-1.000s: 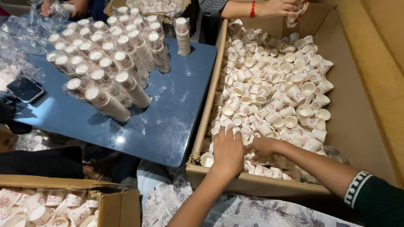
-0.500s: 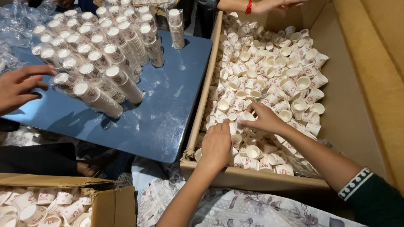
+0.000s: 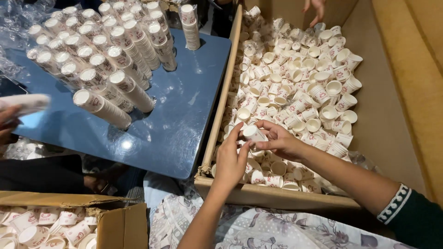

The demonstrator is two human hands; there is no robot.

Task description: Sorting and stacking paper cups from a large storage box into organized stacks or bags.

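My left hand (image 3: 232, 159) and my right hand (image 3: 278, 139) meet over the near end of a large cardboard box (image 3: 258, 194) and together hold a small white paper cup (image 3: 254, 133) between their fingertips. The box is filled with several loose white paper cups (image 3: 314, 87) with red print, lying every way. Left of the box, on a blue table (image 3: 175, 133), stand several tall stacks of nested cups (image 3: 110, 69), some leaning.
A second cardboard box (image 3: 115, 221) with loose cups sits at the lower left. Another person's hand (image 3: 9, 122) at the left edge holds a blurred stack of cups. A further hand (image 3: 316, 9) reaches into the big box's far end. Crumpled clear plastic (image 3: 18, 23) lies at top left.
My hands have lifted from the pile and come together on one cup. The hand at the left has drawn back and now holds a stack of cups.
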